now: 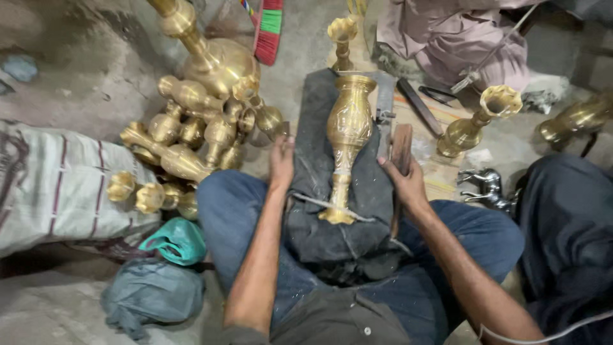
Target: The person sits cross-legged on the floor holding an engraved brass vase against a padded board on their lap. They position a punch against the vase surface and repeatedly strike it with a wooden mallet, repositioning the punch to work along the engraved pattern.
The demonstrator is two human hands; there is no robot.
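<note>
Seated, legs out, dark cloth (319, 236) over lap. Left hand (281, 163) pressed flat on cloth edge, fingers together, holding nothing. Right hand (403, 182) closed around wooden tool (401, 150). Between both, closer to right: brass vase (347, 144) lying on cloth, long axis running away from body, foot near, mouth far; embossed, golden, dusty. Beyond left: heaped brass vases (191, 134).

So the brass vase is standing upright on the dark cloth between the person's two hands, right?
Not quite. The head view shows the brass vase lying on its side along the dark cloth, not upright. It does lie between the left hand and right hand.
</note>
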